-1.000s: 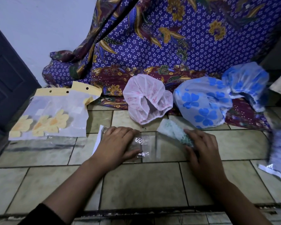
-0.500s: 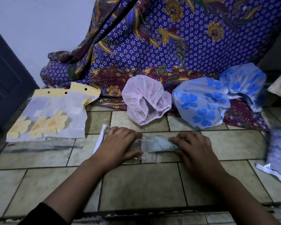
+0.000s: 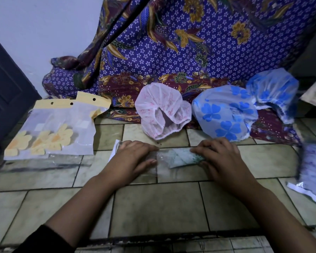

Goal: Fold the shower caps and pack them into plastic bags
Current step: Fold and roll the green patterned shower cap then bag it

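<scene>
You're sitting roughly halfway, I'd say: in front of the big batik cloth, one pink cap and two blue-flowered caps are lying loose and unfolded. What look like two yellow-flower bags on the left and one filled bag at the far right are lying packed on the tiled floor. In the middle you're sliding one folded green cap into one clear bag, left grip pressing flat on the bag, right grip curling round the cap's end, which is only partway in.
</scene>
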